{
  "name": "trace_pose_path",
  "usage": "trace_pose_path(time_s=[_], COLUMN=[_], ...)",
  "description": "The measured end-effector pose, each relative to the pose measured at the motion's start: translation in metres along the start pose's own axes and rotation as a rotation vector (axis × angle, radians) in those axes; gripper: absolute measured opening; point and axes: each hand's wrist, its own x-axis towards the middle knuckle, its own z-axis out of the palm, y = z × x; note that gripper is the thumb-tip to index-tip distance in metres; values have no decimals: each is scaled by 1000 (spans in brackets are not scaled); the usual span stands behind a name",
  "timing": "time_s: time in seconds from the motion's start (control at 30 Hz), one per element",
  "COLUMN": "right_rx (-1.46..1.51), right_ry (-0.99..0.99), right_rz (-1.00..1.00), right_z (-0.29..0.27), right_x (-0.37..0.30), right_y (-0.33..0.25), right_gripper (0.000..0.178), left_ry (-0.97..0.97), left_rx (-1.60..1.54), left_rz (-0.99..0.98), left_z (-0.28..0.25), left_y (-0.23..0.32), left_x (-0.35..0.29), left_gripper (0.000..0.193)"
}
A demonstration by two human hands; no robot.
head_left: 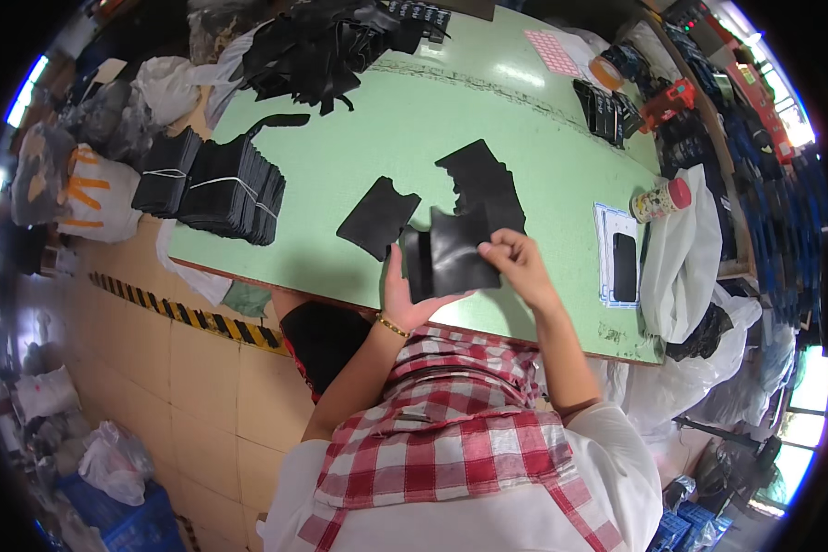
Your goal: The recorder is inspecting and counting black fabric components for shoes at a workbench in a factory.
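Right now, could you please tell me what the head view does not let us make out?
Head view, left hand: partly hidden by the held black piece.
Head view, white sheet: partly covered by the black phone; its fine markings are too small.
Head view, banded black stacks: pieces packed too tightly to count.
Head view, far black heap: overlapping pieces hide what lies beneath.

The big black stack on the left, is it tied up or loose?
Tied up: a thin white band runs across the big black stack.
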Motion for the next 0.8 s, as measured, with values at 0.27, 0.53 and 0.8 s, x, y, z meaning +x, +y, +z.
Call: trace_pose_path(time_s=[0.27, 0.53, 0.8], right_rx=[31, -259, -418], right_ry=[-115, -165, -182], right_rz=[3, -15, -36], right_z=[24, 30, 21], right_x=[16, 14, 21], right_y=[17, 22, 31], right_gripper=[23, 32, 29], left_ry=[96, -100, 201], left_rx=[26, 12, 1853], left_rz=[73, 181, 765], left_z=[-5, -10, 7], left_y=[0, -2, -6], left_x=[0, -3, -12], left_gripper=[74, 70, 74])
